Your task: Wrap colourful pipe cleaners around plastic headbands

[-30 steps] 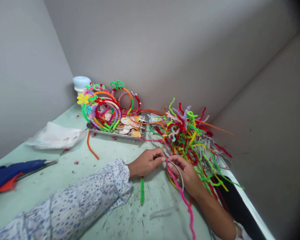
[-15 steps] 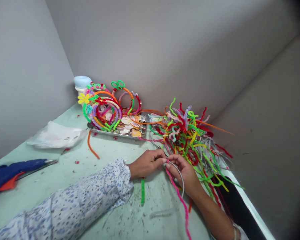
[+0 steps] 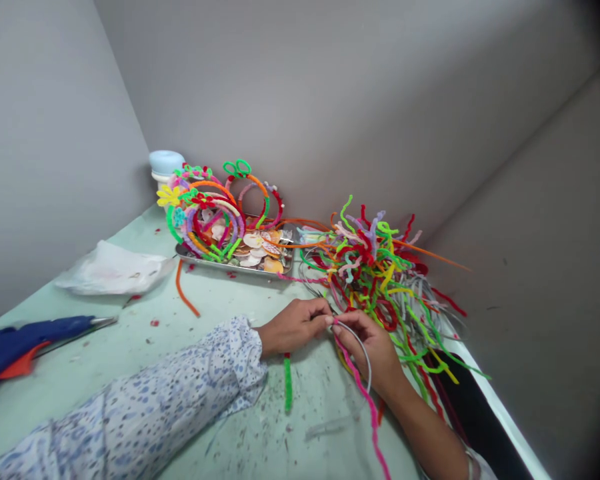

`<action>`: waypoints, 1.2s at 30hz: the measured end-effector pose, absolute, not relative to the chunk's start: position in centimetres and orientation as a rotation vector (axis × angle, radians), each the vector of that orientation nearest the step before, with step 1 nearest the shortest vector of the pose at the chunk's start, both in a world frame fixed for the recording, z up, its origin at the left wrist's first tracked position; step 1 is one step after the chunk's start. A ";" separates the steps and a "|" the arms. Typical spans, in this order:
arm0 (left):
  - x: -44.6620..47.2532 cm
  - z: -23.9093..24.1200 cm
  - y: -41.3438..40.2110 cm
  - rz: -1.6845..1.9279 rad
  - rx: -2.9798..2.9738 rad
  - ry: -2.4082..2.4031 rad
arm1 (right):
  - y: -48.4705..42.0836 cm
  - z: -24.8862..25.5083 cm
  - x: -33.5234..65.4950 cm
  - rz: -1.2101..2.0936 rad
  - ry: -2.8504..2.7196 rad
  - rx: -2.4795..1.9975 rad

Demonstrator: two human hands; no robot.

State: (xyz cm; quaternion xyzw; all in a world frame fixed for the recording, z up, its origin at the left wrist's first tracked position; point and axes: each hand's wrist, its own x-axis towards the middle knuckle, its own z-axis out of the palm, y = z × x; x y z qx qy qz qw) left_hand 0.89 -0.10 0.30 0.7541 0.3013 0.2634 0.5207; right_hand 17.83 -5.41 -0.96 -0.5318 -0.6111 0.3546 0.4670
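A thin grey headband (image 3: 365,353) curves out between my two hands above the table. Around its upper end a bright pink pipe cleaner (image 3: 367,397) is wound, and its long tail hangs down past the lower edge of the view. My left hand (image 3: 299,327) is closed in a pinch near that wound end; the bit under its fingertips is mostly hidden. Close beside it, my right hand (image 3: 375,348) pinches the headband and the pink pipe cleaner where they meet. A green pipe cleaner (image 3: 288,387) lies on the table below my left wrist.
A tangled heap of coloured pipe cleaners (image 3: 380,267) lies beyond my right hand. Behind, a metal tray (image 3: 235,270) holds cut-out pieces and several decorated headbands (image 3: 215,227). A plastic bag (image 3: 113,268) and a blue glue gun (image 3: 35,335) lie at left.
The pink tail has swung slightly to the right. Both hands keep nearly the same place and grip, with the right fingers shifting a little at the wound end.
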 end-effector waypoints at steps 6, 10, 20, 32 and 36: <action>0.9 0.3 -0.1 0.624 1.774 0.708 | -5.6 -1.1 17.9 0.785 -1.531 -1.336; 0.9 0.3 -0.1 0.607 1.749 0.693 | -5.8 -0.9 17.7 0.774 -1.545 -1.366; 0.9 0.1 0.1 0.568 1.668 0.684 | -6.0 -1.2 17.7 0.632 -1.628 -1.380; 0.9 -0.3 0.4 0.525 1.577 0.639 | -6.1 -1.6 18.3 0.403 -1.804 -1.369; 1.0 -0.1 0.4 0.514 1.562 0.661 | -6.0 -1.5 18.5 0.275 -1.885 -1.330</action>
